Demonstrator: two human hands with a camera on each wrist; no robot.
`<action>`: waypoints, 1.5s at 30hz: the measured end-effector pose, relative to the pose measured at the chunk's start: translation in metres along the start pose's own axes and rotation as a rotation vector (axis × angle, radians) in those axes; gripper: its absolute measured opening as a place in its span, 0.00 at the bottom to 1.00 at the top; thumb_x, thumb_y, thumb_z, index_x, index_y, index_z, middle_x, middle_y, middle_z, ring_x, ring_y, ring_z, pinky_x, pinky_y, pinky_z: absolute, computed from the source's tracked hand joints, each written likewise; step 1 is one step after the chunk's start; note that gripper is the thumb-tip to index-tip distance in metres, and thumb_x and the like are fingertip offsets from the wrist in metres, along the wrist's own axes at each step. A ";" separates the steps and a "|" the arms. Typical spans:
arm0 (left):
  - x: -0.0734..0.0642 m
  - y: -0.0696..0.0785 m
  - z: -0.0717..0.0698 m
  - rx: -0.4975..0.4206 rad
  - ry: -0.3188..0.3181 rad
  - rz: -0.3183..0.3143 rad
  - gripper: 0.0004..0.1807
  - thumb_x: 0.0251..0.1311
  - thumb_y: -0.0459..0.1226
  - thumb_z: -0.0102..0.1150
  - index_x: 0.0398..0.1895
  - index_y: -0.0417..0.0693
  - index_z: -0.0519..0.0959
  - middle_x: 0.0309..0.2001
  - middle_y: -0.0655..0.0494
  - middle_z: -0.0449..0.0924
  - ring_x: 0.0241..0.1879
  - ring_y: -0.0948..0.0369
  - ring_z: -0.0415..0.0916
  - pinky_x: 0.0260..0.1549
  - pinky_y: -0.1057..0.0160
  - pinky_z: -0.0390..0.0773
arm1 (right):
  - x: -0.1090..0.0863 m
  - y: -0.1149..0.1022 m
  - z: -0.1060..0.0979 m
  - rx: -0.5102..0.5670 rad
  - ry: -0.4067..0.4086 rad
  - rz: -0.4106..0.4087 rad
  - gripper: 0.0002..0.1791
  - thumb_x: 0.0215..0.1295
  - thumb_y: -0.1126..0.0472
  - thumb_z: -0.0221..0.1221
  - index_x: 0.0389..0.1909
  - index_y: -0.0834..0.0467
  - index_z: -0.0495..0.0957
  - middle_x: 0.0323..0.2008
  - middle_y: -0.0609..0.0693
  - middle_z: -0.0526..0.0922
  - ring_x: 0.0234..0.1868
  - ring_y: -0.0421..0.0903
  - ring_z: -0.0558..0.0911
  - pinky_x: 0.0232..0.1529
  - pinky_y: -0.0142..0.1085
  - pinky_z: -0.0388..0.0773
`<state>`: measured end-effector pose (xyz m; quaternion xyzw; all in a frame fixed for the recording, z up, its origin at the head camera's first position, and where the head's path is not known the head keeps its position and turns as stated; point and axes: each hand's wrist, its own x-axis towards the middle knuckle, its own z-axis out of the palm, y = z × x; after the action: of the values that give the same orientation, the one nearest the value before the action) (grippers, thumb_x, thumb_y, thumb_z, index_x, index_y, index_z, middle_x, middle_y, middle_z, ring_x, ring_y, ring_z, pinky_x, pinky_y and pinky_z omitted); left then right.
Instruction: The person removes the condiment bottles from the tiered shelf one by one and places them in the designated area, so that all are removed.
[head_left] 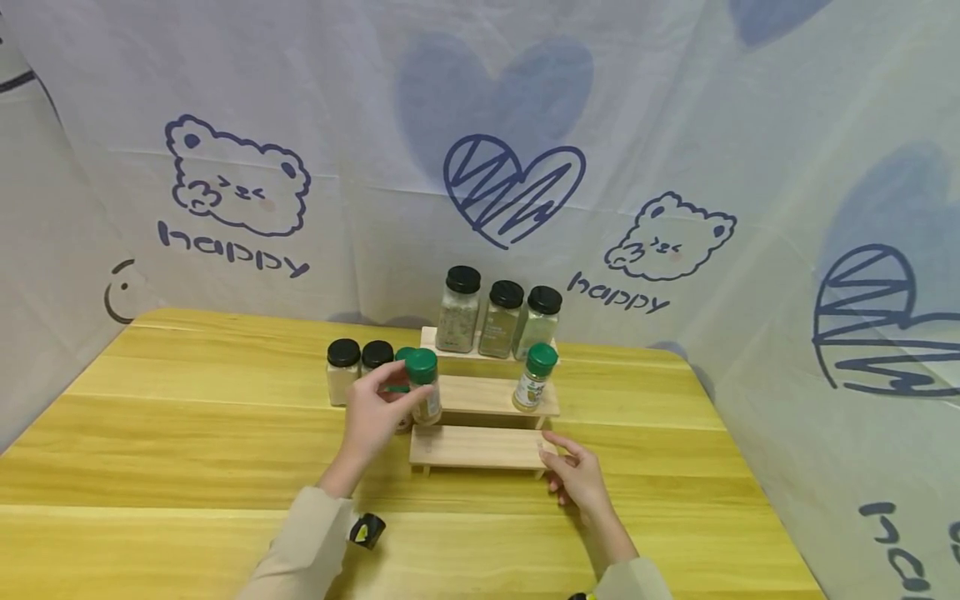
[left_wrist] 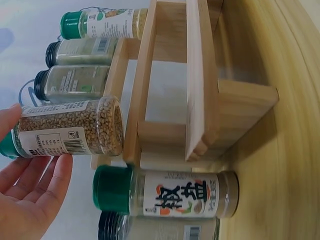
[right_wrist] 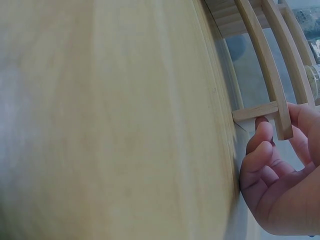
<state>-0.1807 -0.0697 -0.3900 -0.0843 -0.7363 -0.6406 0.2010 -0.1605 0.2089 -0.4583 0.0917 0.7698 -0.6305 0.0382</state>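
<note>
My left hand (head_left: 372,414) grips a green-capped spice jar (left_wrist: 75,130) full of tan seeds between thumb and fingers. The jar is upright at the left end of the middle step of a three-step wooden spice rack (head_left: 480,446); whether its base touches the step I cannot tell. At the rack's lower right end, my right hand (head_left: 581,479) pinches the front step, thumb and fingers on either side of the board. Another green-capped jar (head_left: 532,382) stands at the right of the middle step. Three black-capped jars (head_left: 497,325) fill the top step.
Left of the rack stand black-capped jars (head_left: 343,373) and a green-capped jar with a white label (left_wrist: 175,194), partly hidden by my left hand in the head view. A black band (head_left: 367,530) shows by the left sleeve. A printed cloth (head_left: 360,167) hangs behind the table.
</note>
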 end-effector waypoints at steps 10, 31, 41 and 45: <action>-0.003 0.004 -0.015 0.000 0.016 -0.004 0.20 0.40 0.30 0.70 0.40 0.33 0.78 0.33 0.42 0.79 0.32 0.58 0.76 0.30 0.69 0.78 | 0.001 0.002 -0.001 0.000 0.014 -0.001 0.21 0.57 0.65 0.58 0.54 0.61 0.72 0.13 0.51 0.73 0.09 0.39 0.67 0.05 0.26 0.61; -0.002 -0.019 -0.051 0.038 0.021 0.080 0.21 0.36 0.27 0.71 0.39 0.31 0.78 0.34 0.40 0.79 0.31 0.66 0.77 0.27 0.68 0.78 | 0.001 -0.001 0.000 0.006 0.015 0.004 0.21 0.57 0.64 0.59 0.53 0.60 0.73 0.13 0.51 0.74 0.09 0.38 0.67 0.06 0.26 0.61; -0.002 -0.031 -0.061 0.043 0.008 0.074 0.21 0.38 0.29 0.71 0.40 0.33 0.78 0.34 0.43 0.80 0.31 0.68 0.77 0.28 0.68 0.78 | 0.001 -0.001 0.000 0.008 0.021 0.006 0.21 0.57 0.64 0.59 0.53 0.60 0.73 0.13 0.51 0.74 0.09 0.38 0.67 0.06 0.25 0.61; 0.000 -0.048 -0.063 0.019 -0.012 0.087 0.19 0.39 0.30 0.71 0.39 0.37 0.79 0.34 0.48 0.80 0.32 0.66 0.77 0.28 0.70 0.78 | 0.000 -0.001 0.000 0.022 0.008 0.010 0.21 0.57 0.64 0.59 0.53 0.61 0.72 0.13 0.51 0.74 0.09 0.37 0.66 0.06 0.25 0.60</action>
<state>-0.1874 -0.1396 -0.4275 -0.1182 -0.7391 -0.6237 0.2252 -0.1609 0.2088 -0.4573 0.0985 0.7625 -0.6384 0.0374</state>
